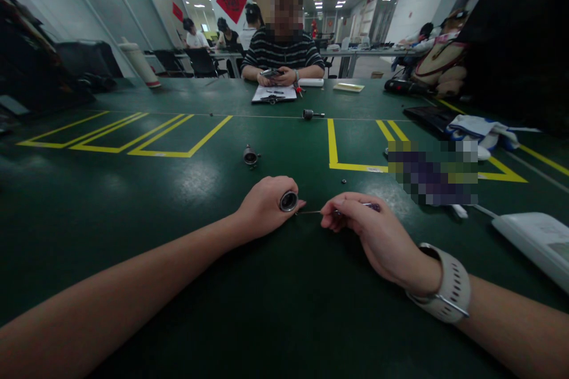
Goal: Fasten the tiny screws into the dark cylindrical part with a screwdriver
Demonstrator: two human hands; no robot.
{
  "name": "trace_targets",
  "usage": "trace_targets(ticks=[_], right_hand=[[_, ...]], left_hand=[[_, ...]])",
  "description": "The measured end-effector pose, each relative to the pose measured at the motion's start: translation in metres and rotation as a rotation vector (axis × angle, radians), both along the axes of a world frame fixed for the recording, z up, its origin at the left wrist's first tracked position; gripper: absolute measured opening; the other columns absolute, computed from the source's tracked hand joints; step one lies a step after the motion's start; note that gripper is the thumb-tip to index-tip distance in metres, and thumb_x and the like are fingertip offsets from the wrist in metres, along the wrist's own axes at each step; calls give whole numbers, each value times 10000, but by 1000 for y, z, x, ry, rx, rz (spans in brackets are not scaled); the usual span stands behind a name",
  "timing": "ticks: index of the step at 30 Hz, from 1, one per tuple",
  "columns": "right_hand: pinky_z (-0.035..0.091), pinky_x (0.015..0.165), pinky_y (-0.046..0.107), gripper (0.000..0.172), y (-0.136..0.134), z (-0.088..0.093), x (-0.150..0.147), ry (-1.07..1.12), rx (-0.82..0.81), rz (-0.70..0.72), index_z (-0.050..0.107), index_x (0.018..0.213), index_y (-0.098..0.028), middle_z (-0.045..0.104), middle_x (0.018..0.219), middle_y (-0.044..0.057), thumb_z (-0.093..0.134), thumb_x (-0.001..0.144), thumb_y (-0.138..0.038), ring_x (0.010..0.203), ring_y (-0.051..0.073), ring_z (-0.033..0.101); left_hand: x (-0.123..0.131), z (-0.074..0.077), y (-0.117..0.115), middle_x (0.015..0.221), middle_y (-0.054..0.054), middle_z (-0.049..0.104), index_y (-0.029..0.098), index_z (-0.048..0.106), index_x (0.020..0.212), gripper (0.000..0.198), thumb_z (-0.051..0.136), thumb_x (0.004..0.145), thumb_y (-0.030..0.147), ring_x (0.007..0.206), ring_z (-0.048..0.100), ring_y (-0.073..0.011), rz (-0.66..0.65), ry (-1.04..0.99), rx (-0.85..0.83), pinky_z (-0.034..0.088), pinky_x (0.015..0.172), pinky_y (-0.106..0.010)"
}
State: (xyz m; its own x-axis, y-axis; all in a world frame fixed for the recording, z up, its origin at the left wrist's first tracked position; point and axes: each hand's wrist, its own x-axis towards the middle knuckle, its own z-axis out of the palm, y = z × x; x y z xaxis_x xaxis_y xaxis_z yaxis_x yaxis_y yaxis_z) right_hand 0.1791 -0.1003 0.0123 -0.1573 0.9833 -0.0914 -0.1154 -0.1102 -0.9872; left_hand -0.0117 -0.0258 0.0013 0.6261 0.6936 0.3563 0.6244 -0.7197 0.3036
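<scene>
My left hand [265,204] is closed around a cylindrical metal part [288,201] whose round hollow end faces me. My right hand [367,222], with a pale watch band on its wrist, pinches a thin screwdriver [310,212]. Its slim shaft points left and reaches the fingertips of my left hand, beside a tiny dark piece whose kind I cannot make out. Part of the purplish handle shows behind the right thumb. Beyond my hands, a small metal housing [250,156] stands on the green table, and a small nut-like ring [344,181] lies nearer the right hand.
Farther back lies a metal part with a shaft [312,114]. Yellow tape [166,154] marks the green tabletop [222,320]. A clipboard [273,93] lies before a seated person [284,50] holding a phone. White-and-blue gloves [480,130] and a white device [533,243] are at right.
</scene>
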Motion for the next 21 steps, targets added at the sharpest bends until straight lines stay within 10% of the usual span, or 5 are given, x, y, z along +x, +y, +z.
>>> trace_targets(ticks=[13, 21], right_hand=[[420, 641, 291, 210, -4, -1, -2, 101, 152, -57, 669, 742, -178, 628, 684, 16, 517, 849, -275, 682, 141, 552], [461, 720, 296, 97, -11, 8, -9, -259, 244, 37, 606, 899, -198, 646, 893, 21, 545, 862, -263, 814, 148, 587]], left_hand=[[-2, -2, 1, 687, 16, 552, 170, 518, 739, 127, 613, 766, 250, 631, 512, -139, 5, 20, -1, 361, 594, -268], [-2, -2, 1, 696, 12, 558, 178, 513, 745, 129, 598, 776, 270, 640, 515, -143, 57, -21, 23, 362, 593, -270]])
